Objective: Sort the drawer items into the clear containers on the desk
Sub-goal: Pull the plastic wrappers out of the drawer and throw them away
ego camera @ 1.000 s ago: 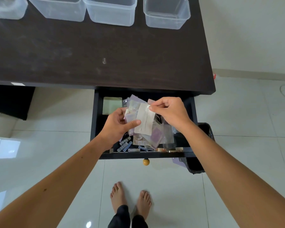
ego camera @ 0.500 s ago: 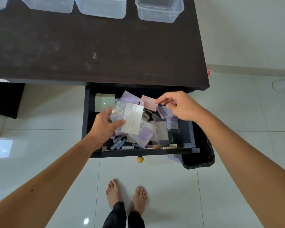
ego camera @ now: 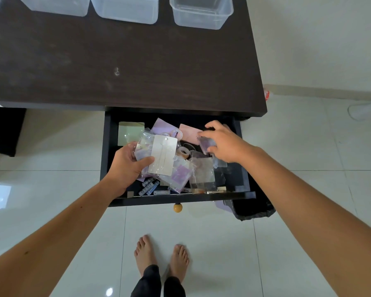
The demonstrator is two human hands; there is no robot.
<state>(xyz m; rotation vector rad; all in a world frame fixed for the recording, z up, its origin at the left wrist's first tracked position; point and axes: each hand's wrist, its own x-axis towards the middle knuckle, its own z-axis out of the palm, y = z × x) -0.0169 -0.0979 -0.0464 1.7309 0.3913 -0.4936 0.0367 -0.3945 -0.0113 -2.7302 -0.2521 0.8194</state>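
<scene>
Clamped between my left hand's [ego camera: 126,166] thumb and fingers is a small stack of clear plastic packets topped by a white rectangular card [ego camera: 162,155], held just above the middle of the open black drawer [ego camera: 107,151]. My right hand [ego camera: 223,144] reaches toward the upper right of the drawer with its fingers curled around a small clear packet with a purple insert [ego camera: 207,144]; I judge it a loose pinch, not yet a lift. More packets, rolls of clear tape and small blue-labelled batteries [ego camera: 149,188] lie jumbled in the drawer at centre frame. The clear plastic containers [ego camera: 201,12] stand in a row along the top edge of the frame, on the far side of the dark wooden desk [ego camera: 137,61], well apart from both hands, and the nearest one looks empty. To do this step well, I should pinch the purple packet by an edge so the slick plastic does not slide, add it to the left-hand stack only if it is the same kind, and keep my thumb firmly on the card so nothing fans out on the way to a container.
</scene>
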